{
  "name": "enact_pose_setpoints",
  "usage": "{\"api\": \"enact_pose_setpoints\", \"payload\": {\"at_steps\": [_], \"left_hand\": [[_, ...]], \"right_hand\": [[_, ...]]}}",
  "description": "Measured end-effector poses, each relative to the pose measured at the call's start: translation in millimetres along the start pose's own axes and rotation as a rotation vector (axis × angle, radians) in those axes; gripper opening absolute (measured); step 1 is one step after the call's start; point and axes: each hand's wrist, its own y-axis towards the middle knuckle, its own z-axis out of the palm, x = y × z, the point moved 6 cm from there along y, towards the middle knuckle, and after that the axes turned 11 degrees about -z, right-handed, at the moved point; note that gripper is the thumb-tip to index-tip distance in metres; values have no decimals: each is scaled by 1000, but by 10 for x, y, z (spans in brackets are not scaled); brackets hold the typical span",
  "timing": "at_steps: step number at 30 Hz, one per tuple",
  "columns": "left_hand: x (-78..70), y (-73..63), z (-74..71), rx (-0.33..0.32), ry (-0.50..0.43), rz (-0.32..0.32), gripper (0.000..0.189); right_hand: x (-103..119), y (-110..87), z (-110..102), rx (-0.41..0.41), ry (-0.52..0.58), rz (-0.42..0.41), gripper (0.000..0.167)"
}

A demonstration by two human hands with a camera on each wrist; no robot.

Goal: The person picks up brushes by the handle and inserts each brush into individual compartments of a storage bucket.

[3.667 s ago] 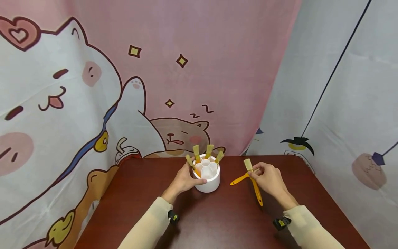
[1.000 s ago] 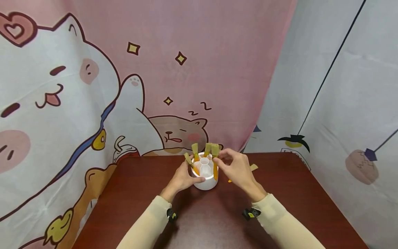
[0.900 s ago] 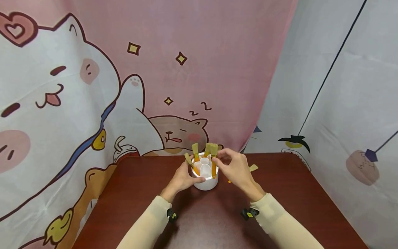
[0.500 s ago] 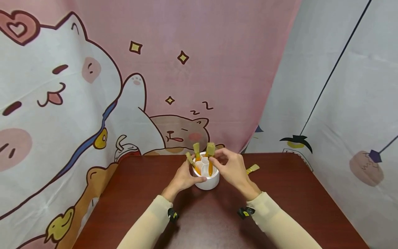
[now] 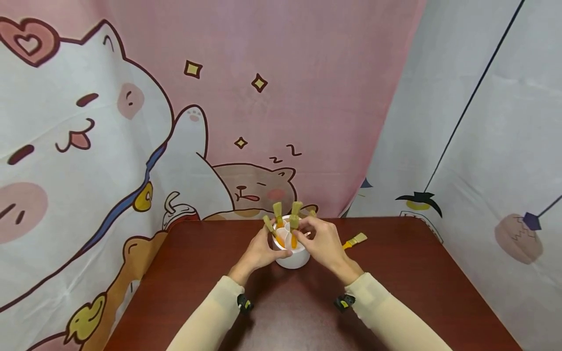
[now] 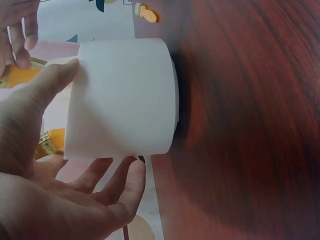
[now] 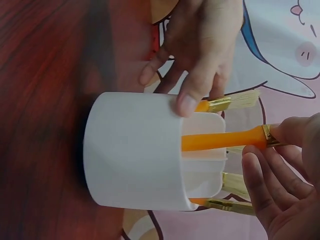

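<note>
My left hand [image 5: 256, 252] grips a white round brush holder [image 5: 291, 261] from its left side, thumb on the front rim and fingers round the far side. The holder stands on the table and has curved dividers inside. My right hand [image 5: 327, 245] pinches a paintbrush [image 7: 225, 140] by its metal band, bristles up. Its orange handle dips into the front of the holder, and the handle's lower end is hidden behind the wall. Several other paintbrushes [image 5: 277, 211] stand in the holder, bristles up, along its left, back and right sides.
Another orange-handled paintbrush [image 5: 356, 240] lies on the dark red-brown table [image 5: 290, 321], right of the holder and partly behind my right hand. A cartoon-printed cloth [image 5: 325, 122] hangs at the table's back edge and along the sides.
My right hand took up a paintbrush from the right of the table and carried it left to the holder. Its handle has gone down inside the rim. My left hand keeps its grip.
</note>
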Motion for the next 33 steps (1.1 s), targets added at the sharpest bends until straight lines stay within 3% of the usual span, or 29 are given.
{"api": "enact_pose_setpoints", "payload": {"at_steps": [11, 21, 33], "left_hand": [[-28, -11, -13, 7, -3, 3, 113], [9, -6, -12, 20, -26, -14, 116], [6, -4, -20, 17, -16, -14, 117]], "right_hand": [[-84, -76, 93, 34, 23, 11, 18], [-97, -172, 156, 52, 2, -44, 19], [-129, -236, 224, 91, 16, -49, 22]]}}
